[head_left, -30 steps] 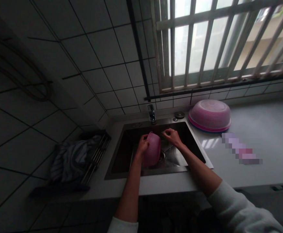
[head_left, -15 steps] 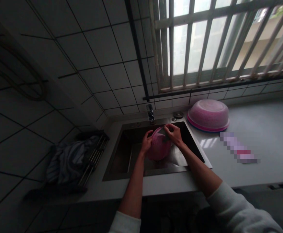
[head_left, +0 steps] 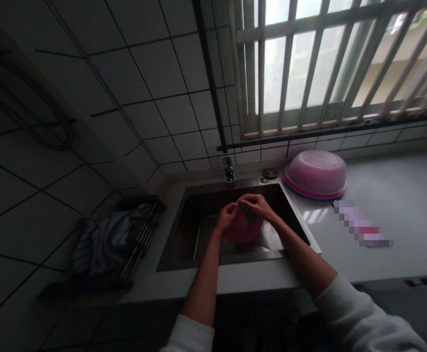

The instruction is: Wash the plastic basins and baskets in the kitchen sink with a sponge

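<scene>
A pink plastic basket [head_left: 240, 232] is down in the metal sink [head_left: 184, 247], between my two hands. My left hand [head_left: 226, 218] is closed in a pinch at the left side of its rim. Close beside it, my right hand [head_left: 256, 206] has its fingers closed on a small dark green scrubbing pad [head_left: 250, 215], which hangs over the basket's inside. The fingertips of both hands nearly meet at the rim. My hands hide part of the far rim.
A chrome faucet [head_left: 228, 171] stands behind the sink, with a round drain cover [head_left: 270, 173] beside it. Upside-down pink basins [head_left: 316, 173] sit on the counter at right, near a blurred purple packet [head_left: 360, 225]. Striped cloth [head_left: 103, 244] hangs on a rack [head_left: 142, 239] at left.
My left hand has gone from spread fingers on the basket's side to a pinch at its rim, nearer my right hand. The basket's opening has tilted, and its rim shows less.
</scene>
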{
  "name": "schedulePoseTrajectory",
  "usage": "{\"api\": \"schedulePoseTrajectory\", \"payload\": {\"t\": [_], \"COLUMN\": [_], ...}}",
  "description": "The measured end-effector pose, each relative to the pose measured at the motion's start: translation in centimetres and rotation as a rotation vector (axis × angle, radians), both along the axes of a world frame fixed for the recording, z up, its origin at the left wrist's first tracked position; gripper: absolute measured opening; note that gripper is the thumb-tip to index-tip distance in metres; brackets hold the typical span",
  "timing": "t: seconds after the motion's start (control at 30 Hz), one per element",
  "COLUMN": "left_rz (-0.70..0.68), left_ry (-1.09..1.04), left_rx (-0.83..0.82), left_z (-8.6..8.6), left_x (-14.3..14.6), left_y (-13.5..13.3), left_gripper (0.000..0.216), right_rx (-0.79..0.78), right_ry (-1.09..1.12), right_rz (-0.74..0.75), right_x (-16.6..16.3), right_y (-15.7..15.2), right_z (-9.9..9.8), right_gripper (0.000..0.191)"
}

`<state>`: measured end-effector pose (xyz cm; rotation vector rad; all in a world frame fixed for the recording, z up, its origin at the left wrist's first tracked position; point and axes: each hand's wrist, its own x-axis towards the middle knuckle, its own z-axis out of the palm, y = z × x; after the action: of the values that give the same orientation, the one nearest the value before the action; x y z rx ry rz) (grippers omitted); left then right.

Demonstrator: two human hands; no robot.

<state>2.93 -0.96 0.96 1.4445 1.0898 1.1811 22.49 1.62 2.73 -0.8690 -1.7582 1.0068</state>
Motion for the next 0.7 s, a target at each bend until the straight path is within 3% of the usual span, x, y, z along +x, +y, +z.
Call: {"api": "schedulePoseTrajectory", "payload": {"t": [0.17,0.3,0.47,0.53,0.7], "left_rz": [0.127,0.153,0.287,0.262,0.164], "left_ry": [0.057,0.084,0.089,0.107,0.17], "left_rx": [0.08,0.078,0.123,0.141,0.127], "left_z": [0.9,1.4,1.8,2.0,1.7], "left_x": [-0.6,-0.7,-1.0,-1.0,-0.8], "left_y": [-0.1,-0.1,-0.1,-0.3,-0.7], "left_gripper": [0.035,0.03,0.03,0.03,0.03], "right_rx": [0.046,0.062,0.209,0.258,0.304], "right_ry": [-0.198,-0.284,-0.376,-0.33,-0.277], "right_rz": [-0.111,-0.187,-0.365,-0.339,-0.044], "right_x": [1.0,1.9,2.0,1.6,0.7], "right_y": [0.1,0.7,1.1,0.9,0.2], "right_z": [0.1,-0.5,-0.8,-0.7,-0.4], "right_gripper": [0.03,0.018,0.009,0.011,0.02]}}
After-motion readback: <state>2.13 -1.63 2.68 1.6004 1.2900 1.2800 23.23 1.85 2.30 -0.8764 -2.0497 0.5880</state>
